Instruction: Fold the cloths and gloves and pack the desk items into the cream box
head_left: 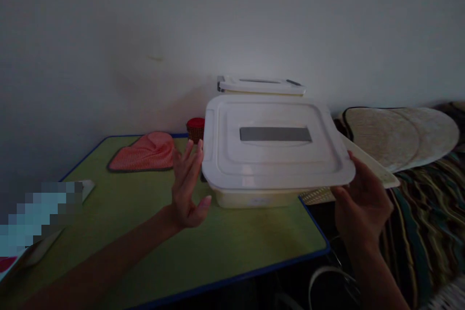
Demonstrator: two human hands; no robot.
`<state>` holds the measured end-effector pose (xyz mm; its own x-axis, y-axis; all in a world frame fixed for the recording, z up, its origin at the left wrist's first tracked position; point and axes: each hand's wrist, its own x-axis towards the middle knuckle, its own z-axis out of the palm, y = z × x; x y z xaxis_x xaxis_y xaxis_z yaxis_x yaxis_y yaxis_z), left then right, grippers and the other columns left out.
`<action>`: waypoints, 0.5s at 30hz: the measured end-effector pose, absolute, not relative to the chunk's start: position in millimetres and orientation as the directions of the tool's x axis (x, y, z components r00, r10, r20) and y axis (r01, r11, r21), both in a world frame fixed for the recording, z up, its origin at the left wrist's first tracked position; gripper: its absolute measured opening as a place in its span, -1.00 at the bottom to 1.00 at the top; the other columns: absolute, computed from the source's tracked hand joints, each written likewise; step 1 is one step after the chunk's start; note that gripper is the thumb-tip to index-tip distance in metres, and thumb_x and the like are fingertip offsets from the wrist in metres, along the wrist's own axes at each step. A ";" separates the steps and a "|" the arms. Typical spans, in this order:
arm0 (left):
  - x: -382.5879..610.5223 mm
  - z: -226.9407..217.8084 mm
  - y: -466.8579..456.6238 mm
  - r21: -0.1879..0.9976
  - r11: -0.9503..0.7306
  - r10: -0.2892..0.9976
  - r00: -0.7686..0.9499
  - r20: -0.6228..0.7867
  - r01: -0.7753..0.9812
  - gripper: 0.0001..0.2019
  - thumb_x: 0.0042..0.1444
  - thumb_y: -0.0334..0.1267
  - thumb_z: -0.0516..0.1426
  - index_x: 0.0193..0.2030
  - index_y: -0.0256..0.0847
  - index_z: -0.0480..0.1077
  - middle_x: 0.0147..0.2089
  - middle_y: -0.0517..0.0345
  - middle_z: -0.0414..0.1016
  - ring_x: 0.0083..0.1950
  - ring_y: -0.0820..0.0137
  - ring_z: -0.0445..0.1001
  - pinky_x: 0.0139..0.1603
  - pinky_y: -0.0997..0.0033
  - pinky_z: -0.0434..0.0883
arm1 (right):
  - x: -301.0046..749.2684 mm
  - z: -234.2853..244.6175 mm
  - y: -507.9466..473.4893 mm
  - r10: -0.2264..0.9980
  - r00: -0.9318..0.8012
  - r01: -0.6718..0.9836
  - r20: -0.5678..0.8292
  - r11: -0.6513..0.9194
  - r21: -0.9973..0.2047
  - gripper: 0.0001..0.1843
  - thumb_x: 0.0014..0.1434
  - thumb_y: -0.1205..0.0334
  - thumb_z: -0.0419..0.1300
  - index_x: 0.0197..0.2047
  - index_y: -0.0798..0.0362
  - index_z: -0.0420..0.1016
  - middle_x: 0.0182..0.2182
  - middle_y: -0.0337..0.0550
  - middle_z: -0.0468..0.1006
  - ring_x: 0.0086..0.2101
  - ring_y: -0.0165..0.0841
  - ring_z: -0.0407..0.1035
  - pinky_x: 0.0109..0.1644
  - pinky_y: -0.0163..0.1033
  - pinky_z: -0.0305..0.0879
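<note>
My right hand [363, 203] grips the near right corner of one white lid [278, 152], round-cornered, grey strip at centre; my left hand [189, 186], open, fingers spread, stands at its left edge. Below, between my hands: cream tub [232, 198], front marking [260, 201] illegible. Beyond: second white-lidded box [263, 85].

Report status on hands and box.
Left hand open beside white lid; right hand gripping lid's right edge. Lid over cream box. Second lidded box behind.
</note>
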<state>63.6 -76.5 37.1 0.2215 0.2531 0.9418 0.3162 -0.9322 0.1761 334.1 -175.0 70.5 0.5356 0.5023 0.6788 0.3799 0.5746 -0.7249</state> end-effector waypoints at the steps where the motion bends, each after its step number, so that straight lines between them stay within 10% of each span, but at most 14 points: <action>1: 63.7 33.5 -77.2 0.181 -0.929 0.262 0.227 0.938 0.322 -0.33 0.08 -0.10 -0.08 0.34 -0.17 -0.13 0.37 0.16 -0.07 0.37 0.14 -0.12 0.34 -0.03 -0.26 | 333.5 65.0 -176.3 0.514 0.551 0.367 0.658 0.559 -0.744 -0.46 -0.12 0.32 0.33 -0.07 -0.34 0.44 0.04 -0.41 0.42 0.11 -0.17 0.21 0.24 0.12 0.08; 15: 63.7 2.2 -78.6 0.377 -0.866 0.467 0.264 0.844 0.328 -0.39 0.12 -0.15 -0.04 0.32 -0.09 -0.07 0.29 -0.08 0.12 0.34 0.12 0.00 0.29 -0.12 -0.14 | 333.2 34.6 -171.3 0.623 0.608 0.242 0.493 0.446 -0.862 -0.49 -0.14 0.30 0.35 -0.06 -0.19 0.47 -0.02 -0.24 0.48 0.05 -0.15 0.31 0.17 0.14 0.15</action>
